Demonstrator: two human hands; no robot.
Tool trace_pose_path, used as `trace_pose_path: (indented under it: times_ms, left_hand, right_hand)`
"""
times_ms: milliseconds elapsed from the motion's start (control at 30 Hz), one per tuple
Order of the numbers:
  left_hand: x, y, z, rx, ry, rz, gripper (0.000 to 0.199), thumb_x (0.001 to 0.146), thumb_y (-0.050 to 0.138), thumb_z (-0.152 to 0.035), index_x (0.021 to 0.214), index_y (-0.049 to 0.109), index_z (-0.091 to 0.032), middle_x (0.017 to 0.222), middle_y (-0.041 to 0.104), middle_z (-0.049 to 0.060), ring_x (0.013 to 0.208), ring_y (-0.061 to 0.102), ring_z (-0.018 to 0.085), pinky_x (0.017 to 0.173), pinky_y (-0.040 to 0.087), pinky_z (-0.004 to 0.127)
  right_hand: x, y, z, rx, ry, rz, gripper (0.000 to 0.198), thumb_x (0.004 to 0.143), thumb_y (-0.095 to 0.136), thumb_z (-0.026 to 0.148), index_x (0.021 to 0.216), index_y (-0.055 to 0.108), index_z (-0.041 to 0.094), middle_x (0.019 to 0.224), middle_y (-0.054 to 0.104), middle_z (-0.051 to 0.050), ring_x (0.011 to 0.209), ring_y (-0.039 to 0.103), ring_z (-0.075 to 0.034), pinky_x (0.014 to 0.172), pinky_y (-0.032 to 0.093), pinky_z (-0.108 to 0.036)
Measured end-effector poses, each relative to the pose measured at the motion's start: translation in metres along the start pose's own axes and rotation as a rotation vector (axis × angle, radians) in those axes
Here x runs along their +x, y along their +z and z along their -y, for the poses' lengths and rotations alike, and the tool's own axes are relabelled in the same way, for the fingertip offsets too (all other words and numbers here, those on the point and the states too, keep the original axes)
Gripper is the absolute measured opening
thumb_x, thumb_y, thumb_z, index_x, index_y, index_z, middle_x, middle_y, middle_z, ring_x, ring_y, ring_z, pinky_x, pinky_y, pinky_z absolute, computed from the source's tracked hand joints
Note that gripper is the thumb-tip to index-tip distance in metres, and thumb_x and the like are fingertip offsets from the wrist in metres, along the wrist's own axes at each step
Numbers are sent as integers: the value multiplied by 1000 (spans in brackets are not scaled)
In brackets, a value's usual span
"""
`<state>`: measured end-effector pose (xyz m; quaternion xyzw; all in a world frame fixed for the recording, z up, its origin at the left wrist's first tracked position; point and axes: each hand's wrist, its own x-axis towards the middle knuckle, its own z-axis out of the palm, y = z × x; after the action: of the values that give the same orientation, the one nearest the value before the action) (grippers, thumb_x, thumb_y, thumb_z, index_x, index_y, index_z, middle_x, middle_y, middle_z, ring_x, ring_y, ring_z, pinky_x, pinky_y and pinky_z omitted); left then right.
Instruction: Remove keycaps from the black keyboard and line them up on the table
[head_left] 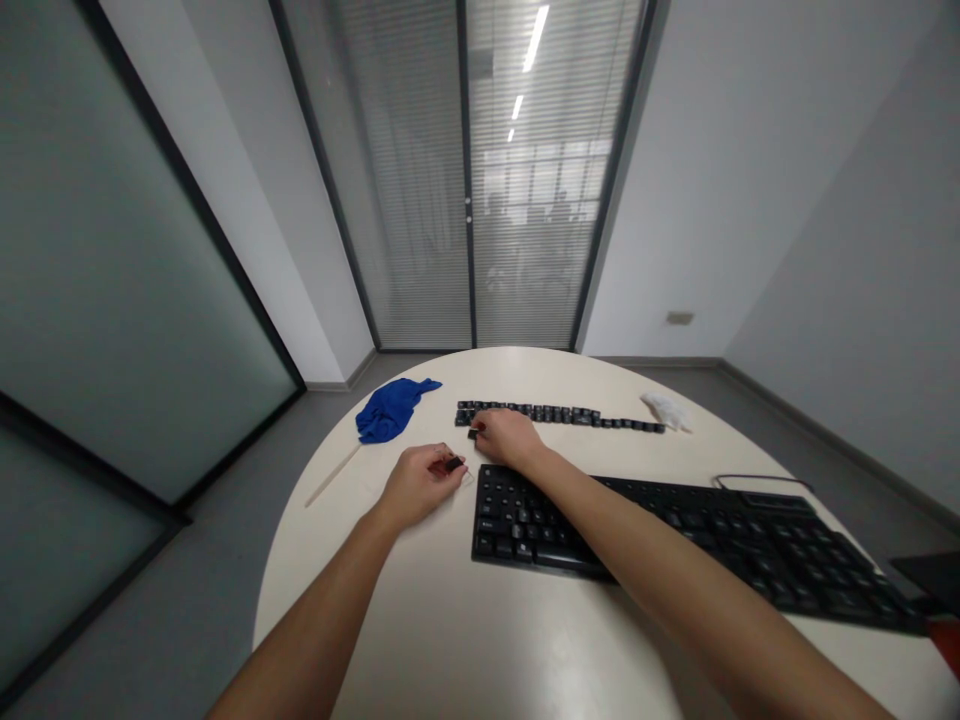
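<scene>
My left hand is closed just left of the keyboard, with a small black keycap between thumb and fingers. A thin wire loop sticks out beside those fingertips; what it belongs to is hidden. My right hand reaches over the keyboard's top left corner, its fingertips pinched at another black keycap on or just above the table. Behind that hand lie rows of loose black keycaps, partly covered by it. The black keyboard rests under my right forearm, which hides part of its keys.
A blue cloth and a thin pale stick lie at the left of the round white table. Crumpled white tissue or plastic sits at the back right. The keyboard's cable curls behind it.
</scene>
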<state>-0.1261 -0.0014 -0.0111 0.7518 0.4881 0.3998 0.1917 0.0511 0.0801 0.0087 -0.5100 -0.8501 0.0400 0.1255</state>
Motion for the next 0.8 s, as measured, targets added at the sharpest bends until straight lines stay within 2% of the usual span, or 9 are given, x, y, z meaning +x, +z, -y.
trace_pose_path:
  times_ms: [100, 267, 467, 633, 800]
  left_hand:
    - [1, 0, 0, 11, -10, -1, 13, 81, 64, -26, 76, 69, -16, 70, 70, 5, 61, 64, 15, 60, 51, 24]
    - [1, 0, -1, 31, -3, -1, 13, 82, 63, -26, 76, 69, -16, 69, 70, 4, 61, 63, 15, 60, 50, 24]
    - [1, 0, -1, 19, 0, -7, 12, 81, 64, -25, 75, 68, -16, 69, 69, 4, 60, 62, 15, 59, 50, 23]
    - [1, -1, -3, 20, -5, -2, 12, 81, 64, -25, 74, 69, -16, 68, 69, 4, 61, 62, 15, 58, 49, 23]
    - [0, -2, -4, 10, -6, 5, 12, 81, 64, -25, 76, 70, -16, 69, 70, 4, 60, 63, 15, 58, 48, 23]
  right_hand:
    - [1, 0, 2, -12, 9, -5, 26, 85, 56, 29, 108, 68, 23, 110, 70, -9, 99, 65, -25, 83, 48, -31]
    - [2, -1, 4, -21, -6, 1, 22, 85, 58, 32, 102, 70, 24, 111, 70, -7, 101, 64, -24, 84, 47, -30]
    - [4, -1, 7, -27, -3, -23, 28, 88, 55, 35, 110, 68, 22, 110, 70, -10, 100, 64, -26, 83, 47, -32]
    - [3, 2, 8, -16, -27, -30, 25, 90, 52, 32, 103, 72, 24, 109, 70, -8, 101, 64, -24, 84, 47, -30]
    - [-1, 4, 5, -6, -44, -43, 23, 89, 55, 30, 104, 71, 26, 111, 70, -6, 102, 64, -23, 85, 47, -29]
